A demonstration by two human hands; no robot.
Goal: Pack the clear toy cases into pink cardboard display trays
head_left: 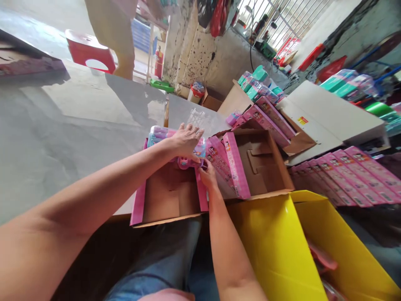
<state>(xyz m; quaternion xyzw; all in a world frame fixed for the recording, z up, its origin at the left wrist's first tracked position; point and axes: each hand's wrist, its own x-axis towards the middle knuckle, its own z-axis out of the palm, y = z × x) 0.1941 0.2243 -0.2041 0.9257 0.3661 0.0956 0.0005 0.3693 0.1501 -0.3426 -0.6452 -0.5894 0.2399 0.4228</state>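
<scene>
A small pink-purple plastic toy (185, 163) with round parts is at the far end of an open-topped brown carton (172, 192). My right hand (208, 175) pinches its right end. Just above, my left hand (187, 141) is open, fingers stretched out over clear-packed pink and blue toys (158, 134), its thumb close to the pink-purple toy. Whether that thumb touches it is unclear. Pink printed boxes (236, 167) stand on edge to the right of my right hand. A pink box edge (138, 205) lines the carton's left side.
A yellow bin (269, 238) holding reddish items stands at my right. Pink boxes (354, 175) are lined up beyond it. Teal packs (258, 85) are stacked at the back. A grey table (78, 138) stretches left, with a red stool (90, 52) behind it and a person's leg (114, 37) nearby.
</scene>
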